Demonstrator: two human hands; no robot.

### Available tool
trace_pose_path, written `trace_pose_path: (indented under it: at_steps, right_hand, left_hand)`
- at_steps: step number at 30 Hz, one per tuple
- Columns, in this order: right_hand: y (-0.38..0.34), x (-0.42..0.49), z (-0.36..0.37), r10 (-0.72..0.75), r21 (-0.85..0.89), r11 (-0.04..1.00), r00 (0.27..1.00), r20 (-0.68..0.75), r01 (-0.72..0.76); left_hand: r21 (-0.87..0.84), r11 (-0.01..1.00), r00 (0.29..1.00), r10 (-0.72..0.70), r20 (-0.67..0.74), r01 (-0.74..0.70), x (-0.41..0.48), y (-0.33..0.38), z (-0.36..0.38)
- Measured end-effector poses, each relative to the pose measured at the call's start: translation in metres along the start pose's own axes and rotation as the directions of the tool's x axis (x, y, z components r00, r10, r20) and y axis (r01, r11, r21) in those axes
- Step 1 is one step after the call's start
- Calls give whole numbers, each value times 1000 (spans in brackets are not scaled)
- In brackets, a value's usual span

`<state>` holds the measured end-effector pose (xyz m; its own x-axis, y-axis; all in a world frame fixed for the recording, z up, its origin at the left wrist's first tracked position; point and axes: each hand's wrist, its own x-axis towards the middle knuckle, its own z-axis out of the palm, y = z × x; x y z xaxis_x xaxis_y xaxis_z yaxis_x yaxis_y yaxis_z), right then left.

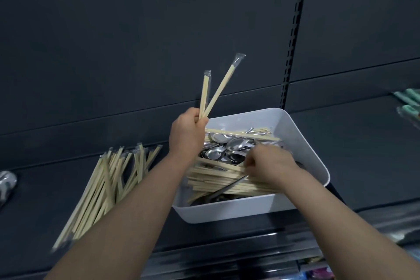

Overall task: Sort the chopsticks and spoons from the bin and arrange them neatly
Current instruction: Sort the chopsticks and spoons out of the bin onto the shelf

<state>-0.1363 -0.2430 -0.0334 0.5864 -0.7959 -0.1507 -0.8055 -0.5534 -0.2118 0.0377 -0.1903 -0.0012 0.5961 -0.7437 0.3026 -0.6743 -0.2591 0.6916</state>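
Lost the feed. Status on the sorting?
Left hand grips two wrapped chopsticks, raised. Right hand pinches bin chopsticks. Spoons mixed beneath, bin far from empty.

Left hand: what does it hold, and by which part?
The left hand grips two wrapped chopsticks by their lower ends.

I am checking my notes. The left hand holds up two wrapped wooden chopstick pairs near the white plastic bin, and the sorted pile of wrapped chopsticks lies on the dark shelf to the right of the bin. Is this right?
Not quite: in the head view the pile of wrapped chopsticks lies on the dark shelf left of the white plastic bin. The rest holds.
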Motion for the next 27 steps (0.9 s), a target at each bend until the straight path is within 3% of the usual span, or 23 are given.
trace_pose_path:
  at_steps: [2, 8, 11, 14, 17, 21, 27]
  right_hand:
    - [-3, 1, 5, -1, -16, 1000, 997, 81, 2]
    - [-2, 10, 17, 3, -77, 997, 994, 110, 5]
    - [1, 8, 17, 76, -58, 995, 997, 3, -75]
    - [4, 6, 6, 197, 109, 977, 970, -144, -183]
    - [-5, 4, -8, 193, 238, 960, 965, -175, -148]
    - [-51, 1, -25, 71, 453, 890, 970, -232, 43]
    - [-149, 5, -26, -61, 324, 933, 958, -280, 154]
  left_hand:
    - [-14, 1000, 1000, 22, -3, -22, -2, -3, -1]
    - [-220, 975, 998, 29, -56, -41, -5, -3, -3]
    - [-321, 946, 995, 21, -92, -50, -2, -2, -6]
    - [-368, 927, 993, 31, -115, -72, 2, -6, -8]
    - [-514, 858, 992, -69, -103, 7, 2, -11, -11]
    - [-624, 781, 954, -208, -214, 31, -3, -22, -35]
    - [-718, 674, 805, -518, -290, 174, -4, -87, -103]
